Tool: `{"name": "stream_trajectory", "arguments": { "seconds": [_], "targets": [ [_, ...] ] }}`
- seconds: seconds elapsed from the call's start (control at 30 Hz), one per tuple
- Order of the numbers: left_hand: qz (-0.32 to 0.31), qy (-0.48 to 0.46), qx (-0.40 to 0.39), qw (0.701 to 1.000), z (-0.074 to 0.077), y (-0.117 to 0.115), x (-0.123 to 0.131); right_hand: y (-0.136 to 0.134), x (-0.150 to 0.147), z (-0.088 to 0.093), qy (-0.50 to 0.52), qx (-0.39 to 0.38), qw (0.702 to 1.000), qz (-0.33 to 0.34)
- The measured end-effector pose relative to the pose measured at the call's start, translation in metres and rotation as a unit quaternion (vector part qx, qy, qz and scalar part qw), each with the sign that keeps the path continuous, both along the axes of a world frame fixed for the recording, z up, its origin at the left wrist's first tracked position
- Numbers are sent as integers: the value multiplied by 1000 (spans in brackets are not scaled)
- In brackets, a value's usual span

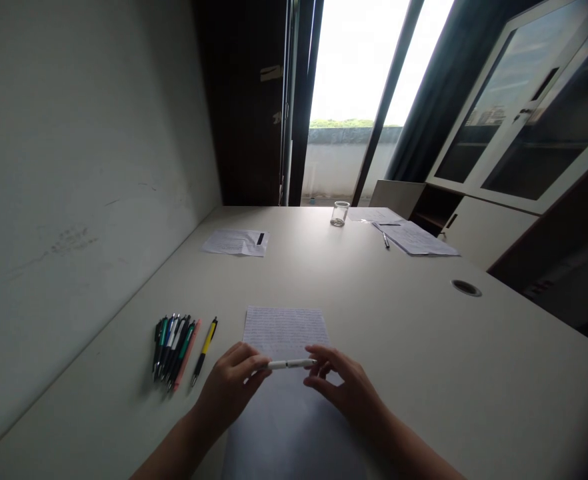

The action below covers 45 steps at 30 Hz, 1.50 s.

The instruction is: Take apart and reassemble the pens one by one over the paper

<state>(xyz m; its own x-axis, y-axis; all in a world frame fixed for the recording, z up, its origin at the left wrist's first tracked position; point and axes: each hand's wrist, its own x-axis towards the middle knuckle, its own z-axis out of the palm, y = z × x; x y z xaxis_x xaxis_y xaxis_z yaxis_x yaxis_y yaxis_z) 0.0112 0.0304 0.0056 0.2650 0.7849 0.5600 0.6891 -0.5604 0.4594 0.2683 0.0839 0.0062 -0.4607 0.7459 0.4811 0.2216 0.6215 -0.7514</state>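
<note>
One white pen (290, 364) over the paper (285, 328), long axis 9-to-3 o'clock: left hand (233, 379) pinches the 9 o'clock end, right hand (343, 381) at the 3 o'clock tip, can't tell if gripping.

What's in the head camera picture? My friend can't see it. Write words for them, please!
A person's left grip holds a white pen over paper, with the right grip at its other end. To the left, a yellow pen lies beside a bunch of pens; farther back stands a glass.
</note>
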Motion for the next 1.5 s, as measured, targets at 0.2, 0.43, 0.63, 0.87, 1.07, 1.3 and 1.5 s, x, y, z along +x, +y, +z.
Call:
{"name": "stream_trajectory", "arguments": {
  "seconds": [0.2, 0.43, 0.63, 0.87, 1.07, 1.3, 1.5],
  "targets": [
    [-9, 8, 8, 1000, 2, -1, 0, -3, 0, -2, -21, 6, 1000, -17],
    [-21, 17, 31, 999, 6, -1, 4, -4, 2, 3, -82, 3, 997, -8],
    [-26, 24, 33, 999, 6, -2, 3, -5, 1, 2, -113, 7, 994, 5],
    [-48, 9, 21, 999, 7, -2, 5, -5, 2, 3, -98, 15, 995, 7],
    [-24, 18, 14, 999, 2, -2, 2, -3, 4, -1, -23, 78, 997, 16],
    [-22, 17, 16, 999, 3, -1, 1, -5, 4, 2, -50, 80, 996, -4],
    [-32, 21, 25, 999, 5, -2, 3, -4, 7, 2, -94, 78, 992, 6]
  ]
}}
